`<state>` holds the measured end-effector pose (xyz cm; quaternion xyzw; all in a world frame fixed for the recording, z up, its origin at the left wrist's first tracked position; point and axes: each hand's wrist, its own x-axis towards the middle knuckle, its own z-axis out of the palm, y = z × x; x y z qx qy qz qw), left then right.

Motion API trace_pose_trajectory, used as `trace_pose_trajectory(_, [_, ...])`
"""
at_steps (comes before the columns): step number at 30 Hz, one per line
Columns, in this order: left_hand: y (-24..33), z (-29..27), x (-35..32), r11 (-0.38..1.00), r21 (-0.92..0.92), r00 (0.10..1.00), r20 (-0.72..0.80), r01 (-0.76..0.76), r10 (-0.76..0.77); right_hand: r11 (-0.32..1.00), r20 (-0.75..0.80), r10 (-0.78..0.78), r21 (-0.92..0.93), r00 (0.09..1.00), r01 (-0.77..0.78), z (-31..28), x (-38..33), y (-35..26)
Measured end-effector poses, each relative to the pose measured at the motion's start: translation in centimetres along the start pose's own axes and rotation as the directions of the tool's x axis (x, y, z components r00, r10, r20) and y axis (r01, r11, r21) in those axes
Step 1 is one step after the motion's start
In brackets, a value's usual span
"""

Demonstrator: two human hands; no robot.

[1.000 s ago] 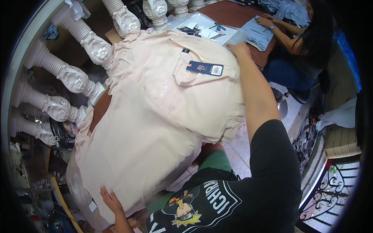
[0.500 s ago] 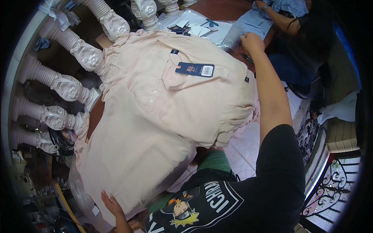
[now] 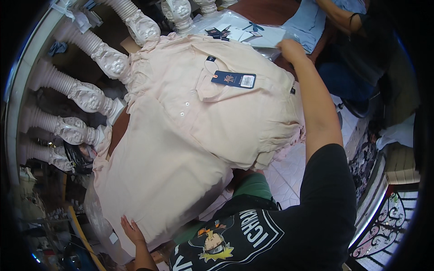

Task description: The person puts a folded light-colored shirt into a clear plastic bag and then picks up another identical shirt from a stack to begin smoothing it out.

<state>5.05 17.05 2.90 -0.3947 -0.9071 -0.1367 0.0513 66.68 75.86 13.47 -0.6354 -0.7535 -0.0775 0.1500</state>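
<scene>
My left hand lies flat, fingers apart, on the lower end of a pale pink garment spread before me. On top of it, to the upper right, rests a pale pink blouse with white buttons and gathered edges. A dark blue hang tag with a white label lies at its neckline. My right hand reaches beyond the blouse with its fingers drawn together, at the edge of a clear plastic bag and a white sheet. What its fingertips hold, if anything, is hidden.
Dark tags and white cards lie on the plastic at the far side. White carved balusters line the left. At the far right another person's arm is over light blue cloth. A metal grille stands lower right.
The whole view has shifted slightly. My right hand has moved from the blue cloth's edge toward the white sheet and bag. My left hand stays flat on the garment.
</scene>
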Motion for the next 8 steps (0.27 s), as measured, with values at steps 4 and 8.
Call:
trace_pose_trajectory(4, [-0.6,-0.1,-0.3,1.000,0.011,1.000,-0.021,-0.013,0.013,0.976,-0.233,0.210,-0.008,0.949,-0.218,-2.3,-2.6,2.0])
trace_pose_trajectory(8, [0.8,-0.4,-0.2,0.999,-0.044,1.000,-0.014,-0.012,0.011,0.836,-0.368,0.507,0.431,0.779,-0.340,-3.5,-3.4,3.6])
